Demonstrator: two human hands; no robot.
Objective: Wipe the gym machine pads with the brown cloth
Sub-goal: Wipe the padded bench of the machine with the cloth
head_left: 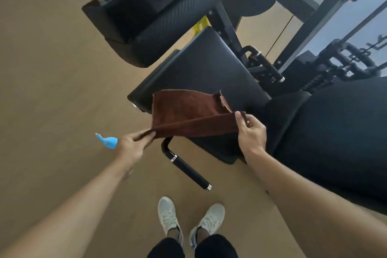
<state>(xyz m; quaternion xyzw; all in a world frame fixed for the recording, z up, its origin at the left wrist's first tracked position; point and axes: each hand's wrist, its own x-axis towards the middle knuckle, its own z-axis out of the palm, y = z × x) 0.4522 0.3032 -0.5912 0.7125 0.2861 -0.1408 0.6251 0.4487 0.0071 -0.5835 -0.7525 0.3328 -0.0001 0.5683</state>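
The brown cloth (186,113) is stretched out just above the near end of the black seat pad (201,65) of the gym machine. My left hand (132,144) pinches the cloth's near left corner. My right hand (250,130) pinches its near right corner, thumb on top. The cloth's far part droops toward the seat pad. A large black back pad (335,138) fills the right side, and a black textured pad (167,27) hangs above and behind the seat.
A black handle bar (186,167) with chrome rings juts out below the seat near my feet (188,220). A second handle (266,63) and cable frame stand at the right. A small blue object (107,141) shows by my left hand. Tan floor spreads to the left.
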